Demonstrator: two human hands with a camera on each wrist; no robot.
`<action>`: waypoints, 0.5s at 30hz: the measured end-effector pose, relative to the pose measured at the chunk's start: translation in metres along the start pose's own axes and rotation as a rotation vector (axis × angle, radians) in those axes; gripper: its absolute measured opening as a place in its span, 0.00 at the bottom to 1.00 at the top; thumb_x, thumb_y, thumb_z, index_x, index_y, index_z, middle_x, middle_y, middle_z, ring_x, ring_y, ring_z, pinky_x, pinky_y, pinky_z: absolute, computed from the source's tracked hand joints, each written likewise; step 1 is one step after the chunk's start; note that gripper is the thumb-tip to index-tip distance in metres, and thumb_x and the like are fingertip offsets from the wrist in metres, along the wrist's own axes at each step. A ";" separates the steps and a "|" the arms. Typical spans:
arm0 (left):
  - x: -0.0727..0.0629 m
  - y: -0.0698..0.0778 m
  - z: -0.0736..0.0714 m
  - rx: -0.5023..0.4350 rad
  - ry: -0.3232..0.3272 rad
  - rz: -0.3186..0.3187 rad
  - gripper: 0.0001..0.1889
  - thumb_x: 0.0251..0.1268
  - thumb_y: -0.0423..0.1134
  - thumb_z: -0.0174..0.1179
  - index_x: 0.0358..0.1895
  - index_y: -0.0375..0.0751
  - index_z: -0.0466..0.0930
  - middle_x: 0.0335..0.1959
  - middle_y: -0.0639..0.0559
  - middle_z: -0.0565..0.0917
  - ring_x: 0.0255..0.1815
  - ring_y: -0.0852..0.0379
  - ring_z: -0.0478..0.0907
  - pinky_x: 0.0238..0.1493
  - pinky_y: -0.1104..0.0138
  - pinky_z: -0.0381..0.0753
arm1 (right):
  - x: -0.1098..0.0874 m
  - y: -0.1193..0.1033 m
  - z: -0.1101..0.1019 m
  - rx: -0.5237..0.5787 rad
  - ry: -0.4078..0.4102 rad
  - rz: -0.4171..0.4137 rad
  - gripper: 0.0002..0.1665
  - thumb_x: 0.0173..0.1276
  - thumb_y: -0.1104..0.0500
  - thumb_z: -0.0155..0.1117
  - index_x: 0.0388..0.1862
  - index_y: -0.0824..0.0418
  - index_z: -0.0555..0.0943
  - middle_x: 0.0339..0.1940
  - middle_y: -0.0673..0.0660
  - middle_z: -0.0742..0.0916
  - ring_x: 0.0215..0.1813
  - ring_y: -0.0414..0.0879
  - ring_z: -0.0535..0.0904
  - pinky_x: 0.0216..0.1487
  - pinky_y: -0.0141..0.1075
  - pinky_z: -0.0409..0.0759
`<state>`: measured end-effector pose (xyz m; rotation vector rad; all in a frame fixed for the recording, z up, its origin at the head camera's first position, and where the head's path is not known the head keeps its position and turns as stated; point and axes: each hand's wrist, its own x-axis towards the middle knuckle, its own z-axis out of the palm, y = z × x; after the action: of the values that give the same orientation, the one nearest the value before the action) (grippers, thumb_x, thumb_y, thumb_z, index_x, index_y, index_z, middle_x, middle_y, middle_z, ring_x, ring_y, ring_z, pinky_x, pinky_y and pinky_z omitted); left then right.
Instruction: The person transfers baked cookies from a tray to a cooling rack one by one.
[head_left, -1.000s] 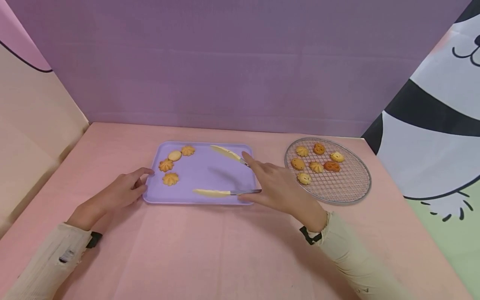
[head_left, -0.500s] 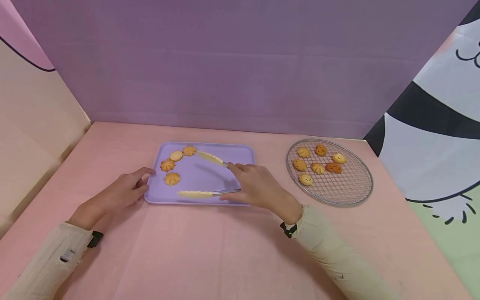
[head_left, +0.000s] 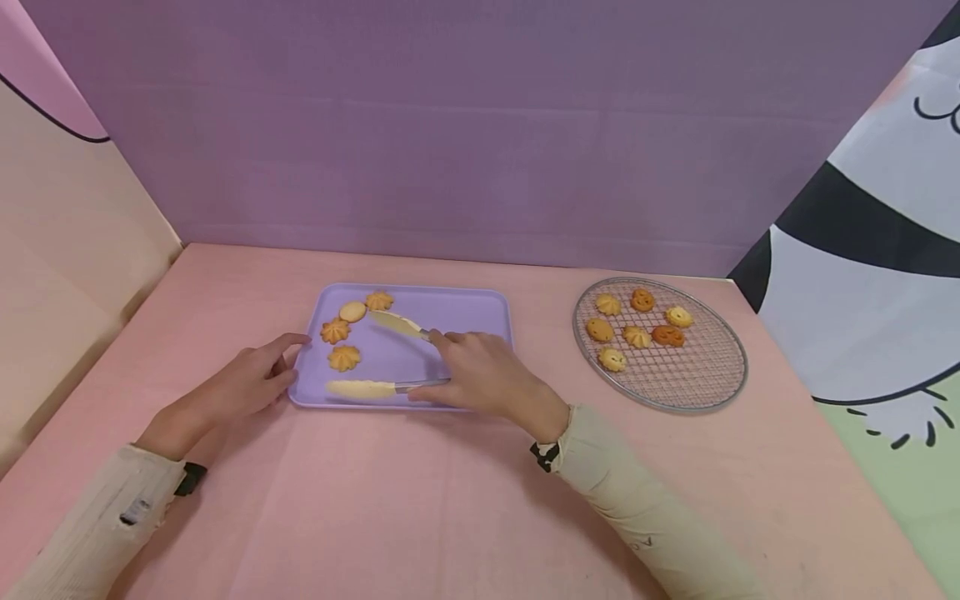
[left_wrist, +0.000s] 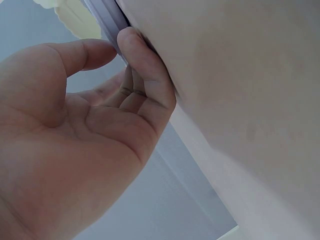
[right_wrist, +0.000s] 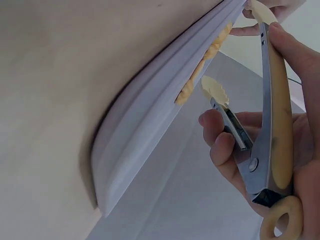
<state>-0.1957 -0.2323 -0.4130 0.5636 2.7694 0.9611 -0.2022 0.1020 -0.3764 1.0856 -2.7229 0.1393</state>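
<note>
My right hand (head_left: 487, 372) grips a pair of kitchen tongs (right_wrist: 281, 115) with cream tips and a ring at the handle end. The tongs' arms are spread wide over the lilac tray (head_left: 468, 308), one tip close to the flower-shaped cookie (head_left: 379, 301) at the back. An oval cookie (head_left: 352, 312) and two more flower-shaped cookies, one at the left (head_left: 335, 331) and one nearer the front (head_left: 344, 358), lie on the tray's left part. At the tray's left edge, my left hand (head_left: 234, 385) pinches the rim between thumb and finger.
On the right of the pink table stands a round wire rack (head_left: 705, 375) bearing several cookies, among them a pretzel-shaped cookie (head_left: 668, 336). A purple backdrop (head_left: 480, 150) rises behind the table, with a panda-print panel (head_left: 885, 333) to the right.
My right hand has moved left across the tray with the spread tongs, bringing their tips close to the cookies. The left hand stays at the tray's rim.
</note>
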 end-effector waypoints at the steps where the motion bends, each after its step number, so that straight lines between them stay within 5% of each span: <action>1: 0.000 0.000 0.000 0.001 0.001 0.000 0.27 0.72 0.30 0.53 0.72 0.33 0.61 0.25 0.50 0.75 0.24 0.57 0.72 0.27 0.68 0.72 | 0.002 -0.001 0.000 0.003 -0.004 0.002 0.50 0.57 0.27 0.67 0.61 0.66 0.79 0.37 0.56 0.88 0.26 0.41 0.77 0.29 0.37 0.80; 10: 0.000 0.001 -0.001 0.008 0.020 0.016 0.25 0.71 0.28 0.53 0.70 0.31 0.63 0.25 0.51 0.76 0.22 0.58 0.73 0.24 0.69 0.73 | 0.011 -0.009 0.005 -0.008 -0.047 -0.013 0.37 0.60 0.33 0.69 0.54 0.61 0.83 0.27 0.48 0.83 0.25 0.40 0.75 0.25 0.36 0.77; 15: -0.004 0.002 -0.004 -0.080 0.014 -0.001 0.25 0.71 0.26 0.53 0.69 0.29 0.62 0.25 0.49 0.80 0.21 0.56 0.78 0.23 0.67 0.80 | 0.011 -0.011 0.009 -0.020 -0.030 -0.039 0.37 0.62 0.33 0.67 0.54 0.60 0.83 0.26 0.47 0.83 0.25 0.39 0.74 0.25 0.37 0.78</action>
<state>-0.1924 -0.2342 -0.4086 0.5452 2.7293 1.0738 -0.2035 0.0856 -0.3825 1.1433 -2.7220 0.0904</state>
